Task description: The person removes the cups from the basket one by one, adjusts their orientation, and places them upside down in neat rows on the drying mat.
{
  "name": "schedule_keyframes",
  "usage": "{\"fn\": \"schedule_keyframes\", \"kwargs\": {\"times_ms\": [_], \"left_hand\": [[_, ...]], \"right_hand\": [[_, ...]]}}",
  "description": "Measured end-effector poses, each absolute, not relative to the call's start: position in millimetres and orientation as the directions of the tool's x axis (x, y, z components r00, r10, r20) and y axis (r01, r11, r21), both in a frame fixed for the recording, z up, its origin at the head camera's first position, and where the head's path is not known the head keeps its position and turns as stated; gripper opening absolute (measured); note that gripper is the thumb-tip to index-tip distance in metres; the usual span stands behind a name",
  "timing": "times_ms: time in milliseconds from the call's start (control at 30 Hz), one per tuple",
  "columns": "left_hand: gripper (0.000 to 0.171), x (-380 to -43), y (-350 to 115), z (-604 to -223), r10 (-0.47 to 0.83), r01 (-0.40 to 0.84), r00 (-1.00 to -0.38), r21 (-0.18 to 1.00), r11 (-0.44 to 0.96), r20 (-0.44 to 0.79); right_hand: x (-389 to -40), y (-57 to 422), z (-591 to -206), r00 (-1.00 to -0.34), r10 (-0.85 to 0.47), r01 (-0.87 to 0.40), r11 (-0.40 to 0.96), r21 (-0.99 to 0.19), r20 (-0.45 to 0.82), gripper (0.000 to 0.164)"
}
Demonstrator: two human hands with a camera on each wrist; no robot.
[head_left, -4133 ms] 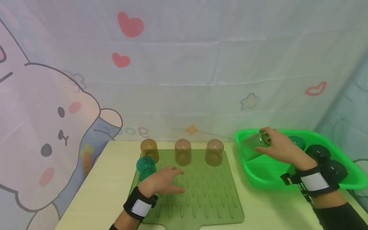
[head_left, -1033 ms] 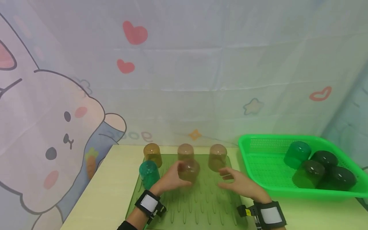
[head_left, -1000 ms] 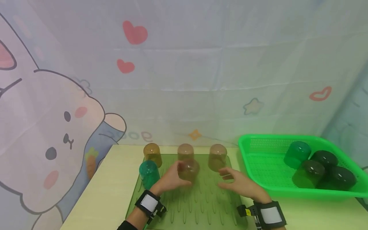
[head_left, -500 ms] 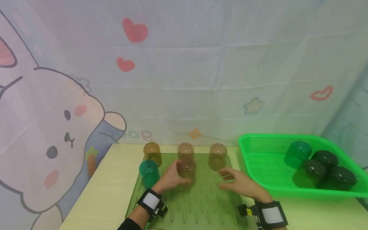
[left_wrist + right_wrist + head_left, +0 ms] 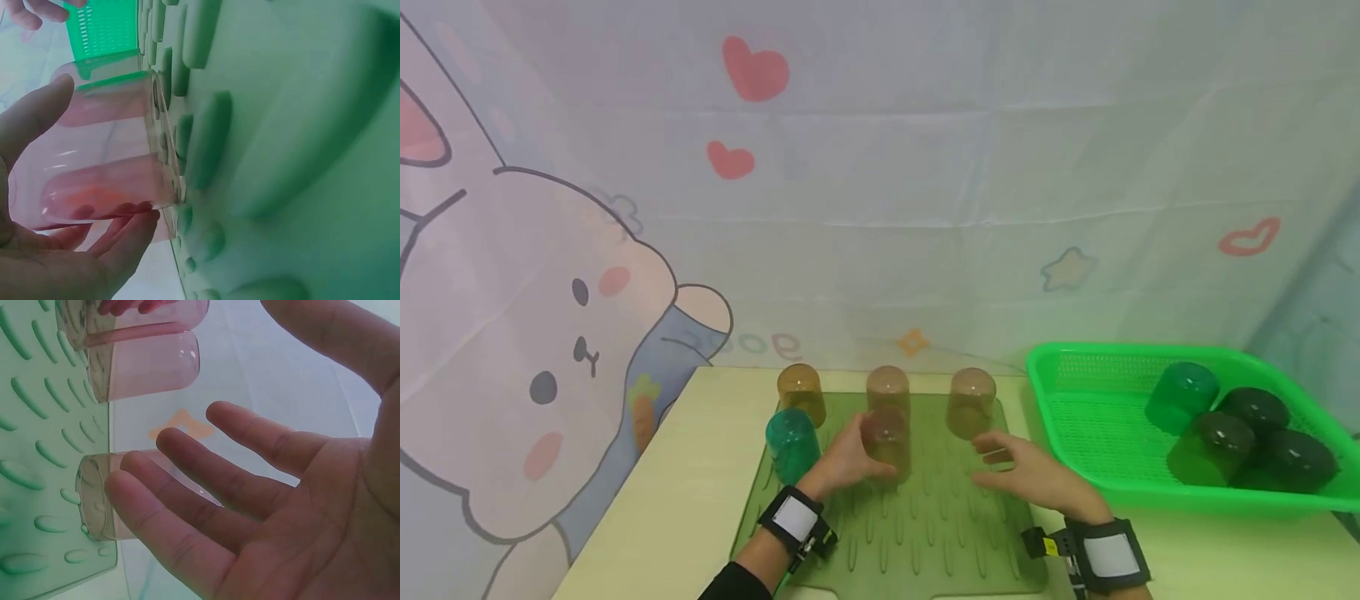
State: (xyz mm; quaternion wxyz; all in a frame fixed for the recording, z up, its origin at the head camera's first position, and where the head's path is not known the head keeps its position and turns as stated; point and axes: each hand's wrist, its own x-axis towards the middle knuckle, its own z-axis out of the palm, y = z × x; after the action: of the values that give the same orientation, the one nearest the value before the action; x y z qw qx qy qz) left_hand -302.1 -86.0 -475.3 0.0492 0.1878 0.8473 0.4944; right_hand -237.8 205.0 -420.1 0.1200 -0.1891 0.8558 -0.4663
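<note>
With thumb and fingers around its sides, my left hand (image 5: pixel 848 460) holds a clear pink cup (image 5: pixel 891 446) upside down, its rim down at the ridged green drying mat (image 5: pixel 951 546). The left wrist view shows that cup (image 5: pixel 103 147) close to the mat's ridges. Over the mat's right side hovers my right hand (image 5: pixel 1033 477), fingers loosely extended and nothing in them. Behind stand an amber cup (image 5: pixel 801 390) and two pinkish cups, one in the middle (image 5: pixel 887 385) and one at the right (image 5: pixel 972 400), all inverted. A teal cup (image 5: pixel 793 446) stands left of my left hand.
A green plastic basket (image 5: pixel 1093 492) stands to the right, with a teal cup (image 5: pixel 1183 396) and several dark cups (image 5: pixel 1296 462) in its right half. The pale tabletop (image 5: pixel 647 517) extends left of the mat. A printed cloth (image 5: pixel 880 183) hangs behind.
Earlier my right hand held a clear cup at the basket; now it is over the mat, holding nothing. My left hand has come to hold the pink cup, which has shifted slightly left and stands straighter.
</note>
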Motion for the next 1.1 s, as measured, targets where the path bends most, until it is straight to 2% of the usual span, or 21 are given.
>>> {"fn": "schedule_keyframes", "kwargs": {"times_ms": [167,300,500,667,767,900,1100], "left_hand": [[0.08,-300,-87,-468,0.369,0.254,-0.926,0.848,0.466,0.074],[0.084,-295,-93,-454,0.38,0.298,-0.919,0.818,0.492,0.106],[0.066,-280,-103,-423,0.443,0.413,-0.884,0.691,0.593,0.147],[0.062,-266,-109,-404,0.493,0.464,-0.867,0.473,0.749,0.071],[0.057,-256,-112,-396,0.547,0.505,-0.837,0.415,0.757,0.02],[0.055,-245,-116,-390,0.596,0.527,-0.801,0.407,0.746,-0.054],[0.055,-241,-121,-387,0.606,0.531,-0.788,0.375,0.759,-0.11]], "right_hand": [[-234,206,-415,-0.912,-0.409,-0.203,0.492,-0.847,-0.019,0.057],[-228,207,-408,-0.921,-0.389,-0.214,0.52,-0.827,-0.006,0.056],[-225,223,-387,-0.9,-0.43,-0.335,0.588,-0.737,0.066,0.049],[-225,250,-358,-0.891,-0.453,-0.384,0.709,-0.592,0.035,0.048],[-228,271,-343,-0.902,-0.432,-0.38,0.808,-0.45,-0.014,0.05],[-235,304,-333,-0.923,-0.379,-0.348,0.897,-0.271,-0.07,0.054],[-247,347,-338,-0.937,-0.33,-0.31,0.937,-0.159,-0.114,0.057]]}}
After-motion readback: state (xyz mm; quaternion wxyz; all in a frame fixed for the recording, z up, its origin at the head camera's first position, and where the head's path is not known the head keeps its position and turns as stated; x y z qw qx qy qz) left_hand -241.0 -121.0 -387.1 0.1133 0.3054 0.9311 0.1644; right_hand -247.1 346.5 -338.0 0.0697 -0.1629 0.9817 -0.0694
